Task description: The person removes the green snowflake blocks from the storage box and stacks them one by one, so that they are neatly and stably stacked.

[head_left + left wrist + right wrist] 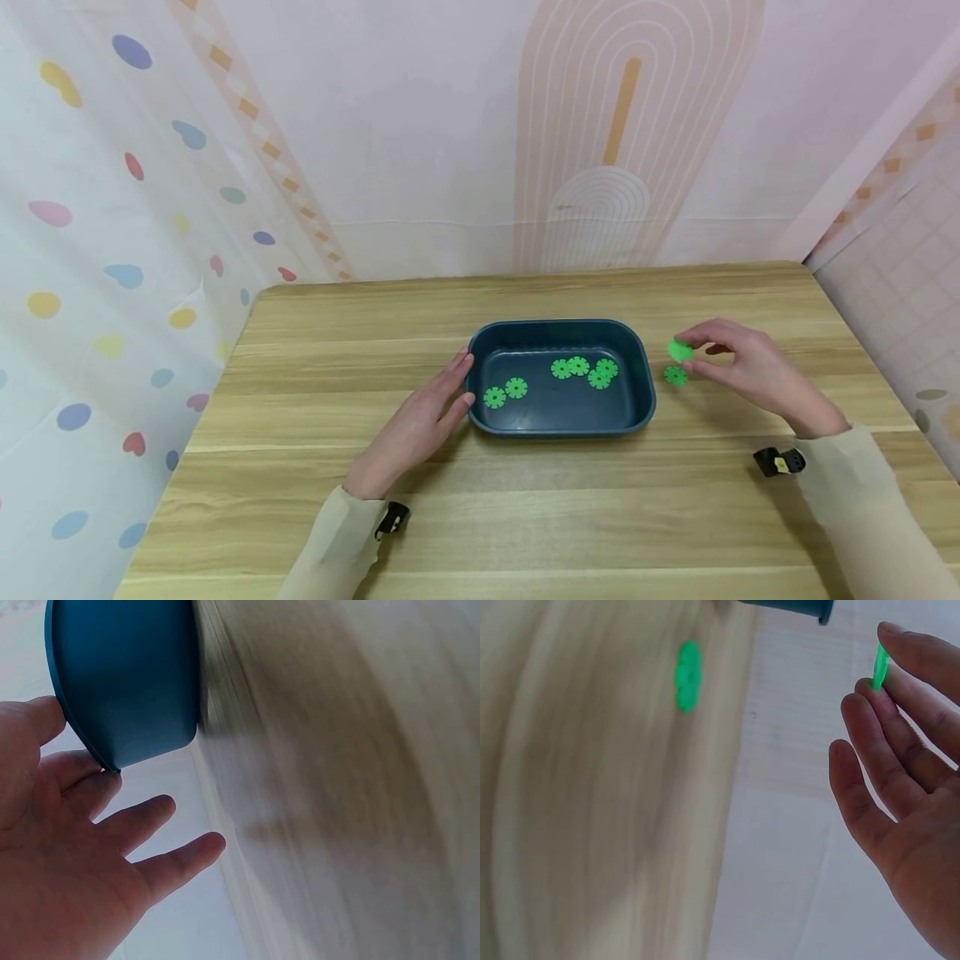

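Note:
A dark blue rectangular tray stands on the wooden table, with several green notched discs lying flat inside it. At its left end, my left hand rests thumb and fingertips against the rim; the left wrist view shows the remaining fingers spread and loose beside the tray wall. My right hand pinches one green notched disc between thumb and fingertips, above the table to the right of the tray. Beneath it, another green disc lies on the wood.
The wooden table extends around the tray on all sides. A patterned curtain hangs behind the table's back edge and down its left side. Small black devices are strapped at both wrists.

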